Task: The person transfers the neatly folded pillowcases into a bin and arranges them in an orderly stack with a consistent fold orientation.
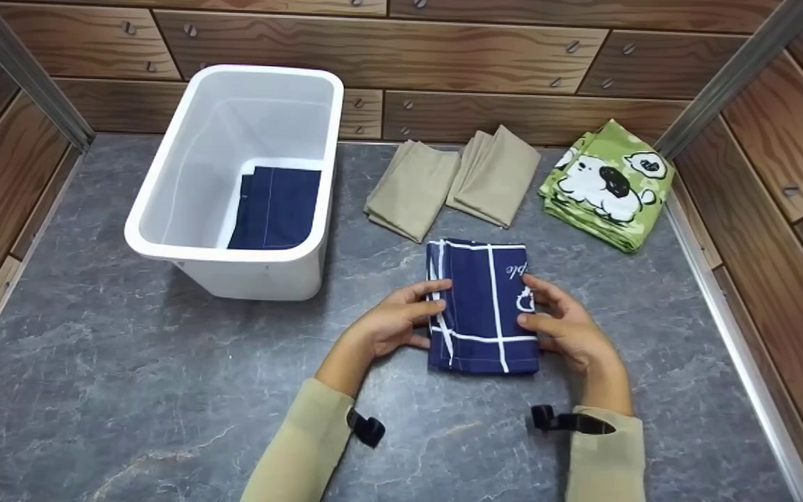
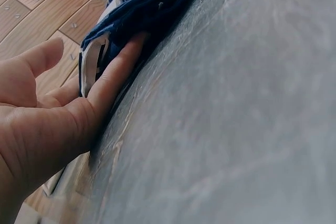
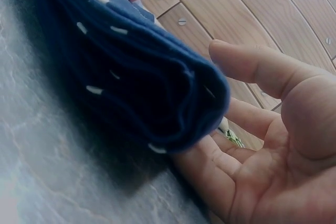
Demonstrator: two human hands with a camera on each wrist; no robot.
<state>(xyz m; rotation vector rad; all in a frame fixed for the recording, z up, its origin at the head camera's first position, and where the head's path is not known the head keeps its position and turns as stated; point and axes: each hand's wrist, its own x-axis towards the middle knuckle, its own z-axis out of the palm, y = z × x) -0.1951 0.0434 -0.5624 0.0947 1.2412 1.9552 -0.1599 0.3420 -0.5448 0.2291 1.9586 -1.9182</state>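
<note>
A folded navy cloth (image 1: 471,307) with white grid lines and white lettering lies on the grey surface, in front of the person. The left hand (image 1: 401,317) is at its left edge. In the left wrist view one finger (image 2: 118,72) reaches against the cloth's lower layers, while the thumb stands apart from it. The right hand (image 1: 569,324) is at the right edge. In the right wrist view, its thumb tip is beside the rounded fold (image 3: 210,108), and lower fingers reach to the underside. The layers look thick and loosely rolled there.
A white tub (image 1: 258,261) stands at the left with dark navy cloth (image 1: 279,209) inside. Behind the hands lie two folded beige cloths (image 1: 415,188) and a folded green cloth with a dog print (image 1: 610,185). Wood-patterned walls (image 1: 401,49) enclose the surface.
</note>
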